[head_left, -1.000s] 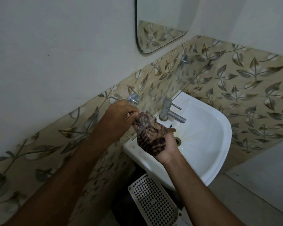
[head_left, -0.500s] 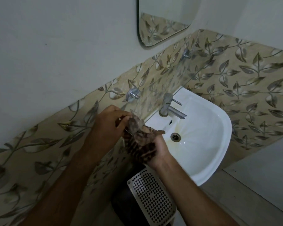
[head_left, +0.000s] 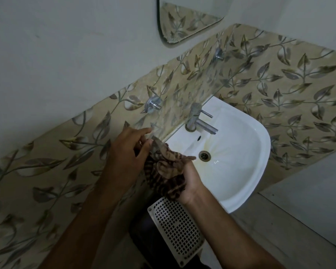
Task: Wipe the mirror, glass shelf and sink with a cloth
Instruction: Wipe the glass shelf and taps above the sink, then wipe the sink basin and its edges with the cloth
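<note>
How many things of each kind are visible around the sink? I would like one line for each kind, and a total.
Mirror: 1
Glass shelf: 1
Shelf brackets: 2
Sink: 1
Tap: 1
Cloth: 1, held in the right hand, pinched by the left hand
Perforated white basket: 1
Total: 8

Dim, flat light; the white ceramic sink [head_left: 241, 152] is brightest, deep shadow below it, wide-angle bending the edges.

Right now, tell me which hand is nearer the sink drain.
Right. The right hand, holding the cloth, is at the sink's front edge beside the drain; the left hand is farther off, toward the wall.
</note>
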`<state>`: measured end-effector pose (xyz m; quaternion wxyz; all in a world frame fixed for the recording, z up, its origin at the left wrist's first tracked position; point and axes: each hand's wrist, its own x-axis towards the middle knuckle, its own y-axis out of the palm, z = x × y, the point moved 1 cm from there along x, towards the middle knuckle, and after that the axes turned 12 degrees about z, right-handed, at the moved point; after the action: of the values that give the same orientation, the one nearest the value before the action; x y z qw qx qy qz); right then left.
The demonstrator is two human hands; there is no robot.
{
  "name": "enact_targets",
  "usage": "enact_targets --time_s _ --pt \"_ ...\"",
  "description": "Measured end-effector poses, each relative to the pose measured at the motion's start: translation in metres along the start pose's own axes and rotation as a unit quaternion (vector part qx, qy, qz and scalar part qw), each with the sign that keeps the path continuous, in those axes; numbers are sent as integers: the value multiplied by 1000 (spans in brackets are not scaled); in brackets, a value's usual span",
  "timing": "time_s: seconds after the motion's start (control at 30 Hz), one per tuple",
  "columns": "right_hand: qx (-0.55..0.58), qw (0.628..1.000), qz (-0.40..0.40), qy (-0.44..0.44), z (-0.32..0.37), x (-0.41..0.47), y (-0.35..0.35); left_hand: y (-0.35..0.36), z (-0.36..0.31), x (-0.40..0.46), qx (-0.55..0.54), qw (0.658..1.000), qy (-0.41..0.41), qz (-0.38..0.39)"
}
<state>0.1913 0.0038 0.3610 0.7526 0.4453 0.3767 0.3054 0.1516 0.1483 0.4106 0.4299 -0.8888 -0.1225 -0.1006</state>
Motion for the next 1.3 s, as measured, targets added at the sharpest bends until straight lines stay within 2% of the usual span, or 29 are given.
enact_targets --time_s 0.1,0.37,0.43,0.53,0.6,0.7,0.77,0.83,0.87,0.93,0.97,1.0,1.03,1.1,1.17,1.2,1.3 --pt "12 999 29 9 -1 -6 -10 5 -5 -9 -25 999 -22 -7" --pt "2 999 -16 -40 32 -15 -34 36 -5 -49 -199 970 -129 -55" --pt "15 996 -79 -24 25 -11 -66 55 5 -64 -197 964 -180 -14" --pt "29 981 -191 -7 9 -7 -116 89 24 -81 -217 943 -236 86" --pt "-11 976 -218 -29 9 0 -126 106 33 -86 -208 939 -237 138" --pt "-135 956 -251 -66 23 24 -116 121 39 -82 -202 938 -230 166" --pt "-278 917 -269 -98 33 48 -110 127 41 -79 -197 938 -233 165" --pt "-459 841 -266 -107 32 66 -107 132 44 -78 -200 935 -247 157" --pt "-583 766 -250 -102 28 73 -107 134 45 -77 -213 930 -257 154" --pt "-751 631 -156 -116 13 92 -124 139 49 -77 -241 916 -281 152" --pt "-801 585 -88 -91 1 94 -127 142 53 -77 -242 913 -292 147" --pt "-853 512 -50 -88 -8 96 -138 145 56 -77 -233 913 -301 145" --pt "-885 452 -52 -100 -10 97 -142 146 59 -76 -225 914 -307 144" --pt "-901 413 -81 -105 -14 90 -143 147 61 -76 -220 911 -322 135" --pt "-893 429 -97 -98 -16 81 -141 149 61 -76 -216 911 -331 119" --pt "-892 432 -81 -102 -16 79 -144 149 61 -75 -210 912 -334 116" --pt "-900 419 -49 -112 -16 81 -152 153 59 -76 -199 913 -334 120"
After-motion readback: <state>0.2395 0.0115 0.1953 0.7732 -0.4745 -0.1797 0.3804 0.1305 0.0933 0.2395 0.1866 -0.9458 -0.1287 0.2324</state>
